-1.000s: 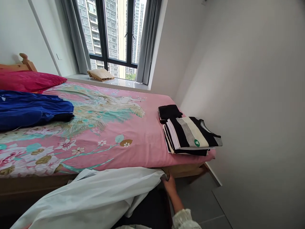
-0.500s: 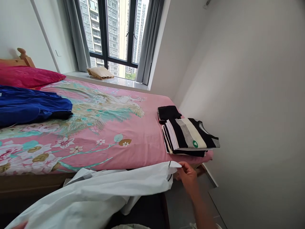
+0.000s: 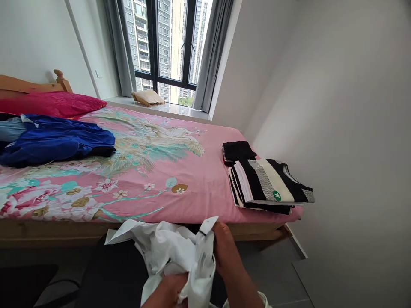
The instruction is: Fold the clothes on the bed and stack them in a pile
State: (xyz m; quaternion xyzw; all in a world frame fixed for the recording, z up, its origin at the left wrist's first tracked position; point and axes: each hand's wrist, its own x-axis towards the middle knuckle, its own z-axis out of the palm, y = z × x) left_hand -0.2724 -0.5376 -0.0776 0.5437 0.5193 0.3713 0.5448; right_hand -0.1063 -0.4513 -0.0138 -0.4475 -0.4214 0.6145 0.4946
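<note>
Far left: blue garment (image 3: 64,141) seen lying on the pink bedspread (image 3: 199,188). Lower centre: left hand (image 3: 168,290), now brought fully into view, fingers curled closed on a fold of white cloth (image 3: 175,244); fingertips partly hidden. The cloth, half a second ago stretched long toward the lower left, is now bunched between both hands, in front of the bed's near edge. By judgement, it is being gathered rather than spread. Right hand (image 3: 226,248): dark-trimmed end gripped, finger spacing obscured by cloth. Farther right: folded stack (image 3: 276,182) left untouched on the bedspread.
</note>
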